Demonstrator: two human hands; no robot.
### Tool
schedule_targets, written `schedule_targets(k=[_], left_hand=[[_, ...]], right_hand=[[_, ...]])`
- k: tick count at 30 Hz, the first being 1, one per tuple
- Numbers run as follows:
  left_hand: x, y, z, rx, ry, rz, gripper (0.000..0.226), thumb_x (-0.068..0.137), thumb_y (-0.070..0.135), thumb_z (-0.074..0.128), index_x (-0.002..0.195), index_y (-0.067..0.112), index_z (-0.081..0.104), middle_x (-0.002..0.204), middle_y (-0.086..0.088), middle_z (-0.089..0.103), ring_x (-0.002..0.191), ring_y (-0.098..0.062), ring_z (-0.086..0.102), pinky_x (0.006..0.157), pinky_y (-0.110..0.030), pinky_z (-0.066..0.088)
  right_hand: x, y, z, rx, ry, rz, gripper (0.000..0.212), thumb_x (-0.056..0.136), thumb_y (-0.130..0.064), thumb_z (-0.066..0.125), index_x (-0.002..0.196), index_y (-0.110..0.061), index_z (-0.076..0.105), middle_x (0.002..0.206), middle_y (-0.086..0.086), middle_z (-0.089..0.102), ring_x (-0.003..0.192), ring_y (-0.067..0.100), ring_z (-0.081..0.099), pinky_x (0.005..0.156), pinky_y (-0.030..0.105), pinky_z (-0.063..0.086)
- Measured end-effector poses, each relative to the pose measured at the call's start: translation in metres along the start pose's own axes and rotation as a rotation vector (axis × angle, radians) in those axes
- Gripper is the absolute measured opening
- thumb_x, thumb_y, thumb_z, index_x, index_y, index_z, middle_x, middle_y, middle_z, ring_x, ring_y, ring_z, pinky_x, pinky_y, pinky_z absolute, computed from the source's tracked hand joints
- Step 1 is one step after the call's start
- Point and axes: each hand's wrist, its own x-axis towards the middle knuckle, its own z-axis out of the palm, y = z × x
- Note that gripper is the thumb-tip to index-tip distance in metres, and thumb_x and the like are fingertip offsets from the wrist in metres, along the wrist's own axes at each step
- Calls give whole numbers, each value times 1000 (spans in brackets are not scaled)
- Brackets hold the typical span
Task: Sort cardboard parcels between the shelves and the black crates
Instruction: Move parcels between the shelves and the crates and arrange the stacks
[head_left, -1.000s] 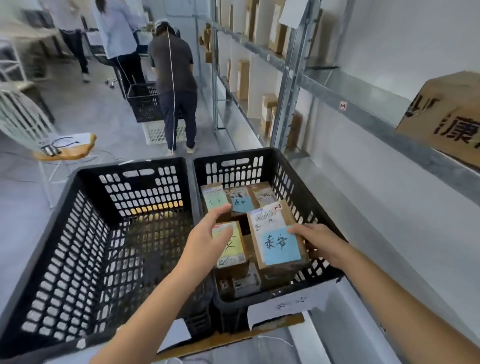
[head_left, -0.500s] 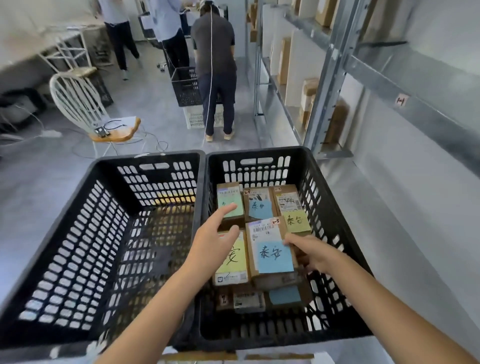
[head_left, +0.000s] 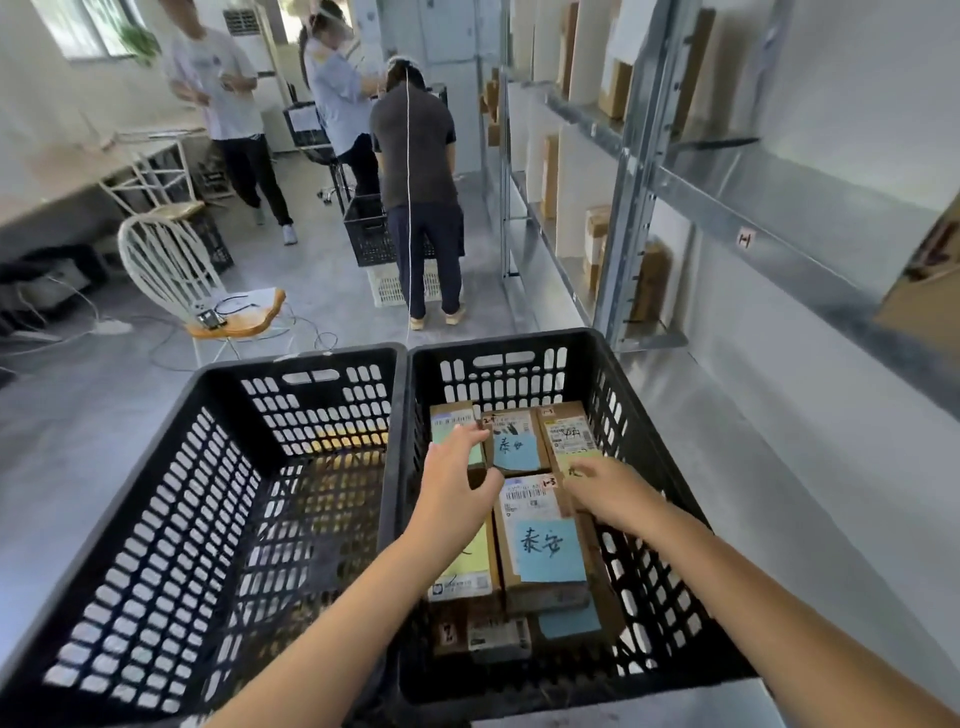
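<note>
The parcel (head_left: 545, 545) with the large blue note lies flat on top of other parcels in the right crate (head_left: 644, 415), near its middle. Its long axis runs straight away from the person, with the barcode label at the far end and the blue note at the near end.

The left hand (head_left: 454, 483) hovers just left of the parcel's far end, fingers spread and nearly straight, holding nothing; its fingertips reach over the green-note parcel (head_left: 449, 421) in the far left corner. The right hand (head_left: 610, 491) is at the parcel's far right corner, fingers loosely extended and blurred, gripping nothing; whether it touches the parcel cannot be told.

Beyond the hands sit a small blue-note parcel (head_left: 514, 447) and a yellow-note parcel (head_left: 569, 434). The left crate (head_left: 171, 519) stands against the right one. Metal shelves (head_left: 779, 208) with upright parcels run along the right. A person (head_left: 415, 145) stands in the aisle ahead, with a white chair (head_left: 166, 260) to the left.
</note>
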Motion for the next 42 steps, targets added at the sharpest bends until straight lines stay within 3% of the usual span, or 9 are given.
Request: schedule_targets(k=[4,9,15,18,21,25,29,38,42], left_hand=[[-4,5,-3,9,-46,82,54,99,27,57,149,22,37,160,6,28,150,-11,16,124,-35,15],[-14,9,-29,46,-78,213,60,99,31,57,152,22,32,162,5,24,151,-9,14,123,-30,13],[-44,15,-62,64,-84,395,60,99,33,56,153,19,32,163,3,24,151,-9,14,118,-22,9],[-65,22,-67,44,-131,479,60,100,33,56,153,18,31,162,4,24,150,-8,16,117,-19,10],[-88,33,-67,39,-187,578,60,99,28,58,152,14,32,161,-1,26,150,-14,19,122,-27,15],[-117,56,-64,-10,-208,705,59,98,25,60,151,12,36,161,-2,27,149,-16,21,122,-28,17],[-149,81,-59,-34,-246,836,61,98,26,61,151,12,35,161,0,26,148,-13,20,110,-3,2],[-220,154,-41,-158,-345,1067,59,99,25,59,151,10,35,161,-2,28,149,-15,23,122,-30,20],[-264,200,-20,-231,-385,1164,59,99,25,58,151,11,35,160,-2,30,148,-14,24,112,-6,10]], right_hand=[[-26,-14,-3,-83,189,-109,44,100,-29,53,144,-23,47,121,1,68,49,-12,57,41,9,41],[-69,-37,0,-192,313,-202,50,98,-31,57,146,-25,43,134,-4,60,84,-7,56,55,7,43],[-125,-67,8,-226,472,-183,60,98,-35,57,152,-23,33,153,-4,41,132,11,45,95,20,37],[-161,-79,15,-241,572,-185,56,97,-32,58,148,-21,38,145,-1,49,130,18,50,101,30,42],[-201,-85,25,-265,653,-143,51,97,-29,58,145,-21,42,138,1,54,121,18,55,91,27,41],[-255,-86,33,-308,744,-84,53,98,-27,58,146,-16,40,146,3,47,131,20,47,102,27,36],[-310,-83,34,-328,844,-12,57,99,-29,57,150,-17,35,153,0,40,137,17,40,102,19,26],[-437,-65,19,-407,1104,167,60,98,-39,54,151,-24,32,157,-4,36,139,16,38,103,23,28],[-509,-56,9,-440,1164,272,59,99,-38,52,152,-26,29,158,-4,34,140,18,37,107,31,34]])
